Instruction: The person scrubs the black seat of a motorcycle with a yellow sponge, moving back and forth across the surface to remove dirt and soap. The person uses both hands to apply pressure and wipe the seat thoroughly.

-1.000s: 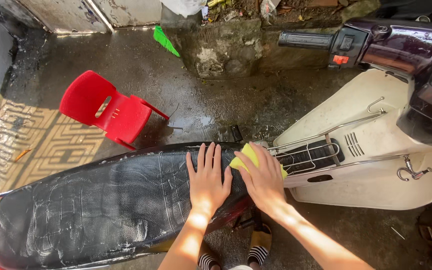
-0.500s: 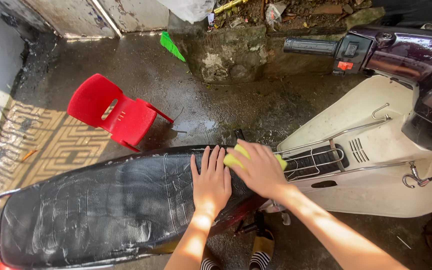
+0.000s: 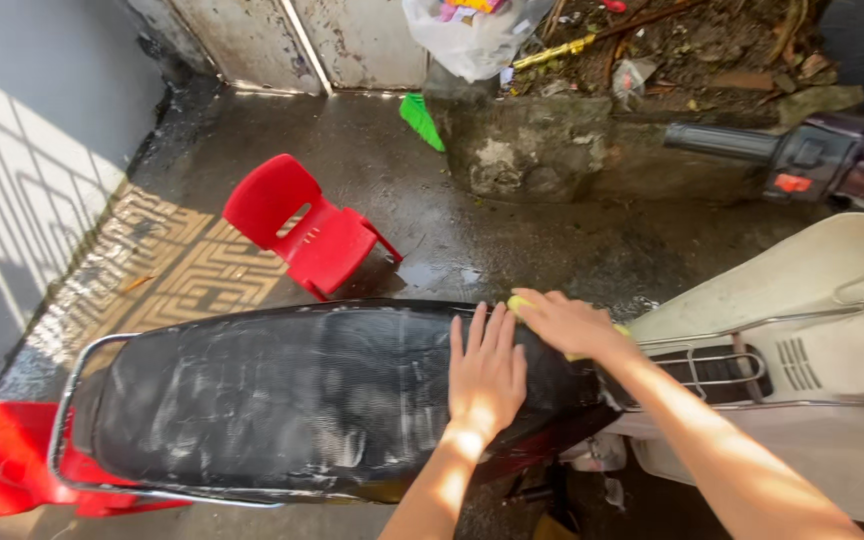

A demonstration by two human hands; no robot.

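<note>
A black, soapy scooter seat stretches across the lower middle of the view. My left hand lies flat on the front part of the seat, fingers spread. My right hand presses a yellow sponge against the far front edge of the seat; only a small tip of the sponge shows past my fingers. The white scooter body with a chrome rack lies to the right.
A red plastic chair lies tipped on the wet concrete beyond the seat. The handlebar grip juts in at upper right. A concrete planter, a green brush and a plastic bag stand at the back. A chrome rear rail rims the seat's left end.
My right hand has slid the sponge left and farther across the seat's front edge. The camera has shifted left, so the scooter sits more to the right. My left hand stays flat on the seat.
</note>
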